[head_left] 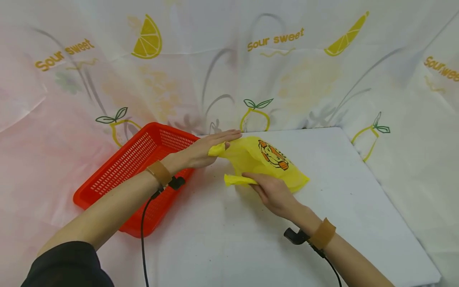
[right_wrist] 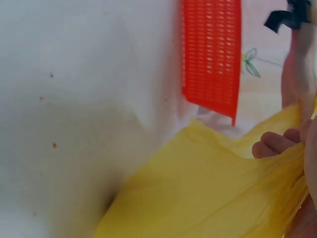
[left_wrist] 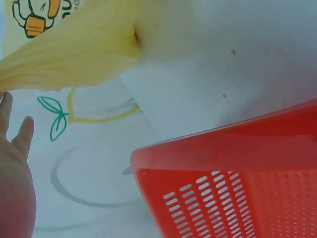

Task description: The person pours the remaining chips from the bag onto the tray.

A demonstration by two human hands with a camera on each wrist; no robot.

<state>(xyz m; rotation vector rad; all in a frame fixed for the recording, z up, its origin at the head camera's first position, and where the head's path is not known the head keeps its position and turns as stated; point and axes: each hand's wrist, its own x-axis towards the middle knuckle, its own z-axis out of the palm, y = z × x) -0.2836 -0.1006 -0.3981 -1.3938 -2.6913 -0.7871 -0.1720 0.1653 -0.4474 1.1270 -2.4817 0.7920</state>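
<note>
A yellow plastic bag [head_left: 247, 155] with a printed cartoon figure is held up over the white tabletop, its two handles toward the hands. My left hand [head_left: 204, 150] has its fingers stretched out and holds one handle by the thumb. The other handle is gripped in my right hand [head_left: 274, 195], its end sticking out past the fingers. In the right wrist view the yellow bag [right_wrist: 198, 188] spreads between the hands, with some fingertips [right_wrist: 272, 144] showing at its mouth. In the left wrist view the left hand [left_wrist: 15, 183] is only partly visible. What the bag contains is hidden.
A red perforated plastic basket [head_left: 129, 159] stands at the left, under my left forearm. The white tabletop [head_left: 322, 223] ends at the back against a lemon-printed cloth [head_left: 201, 71]. Each wrist wears a strap with a small camera and cable.
</note>
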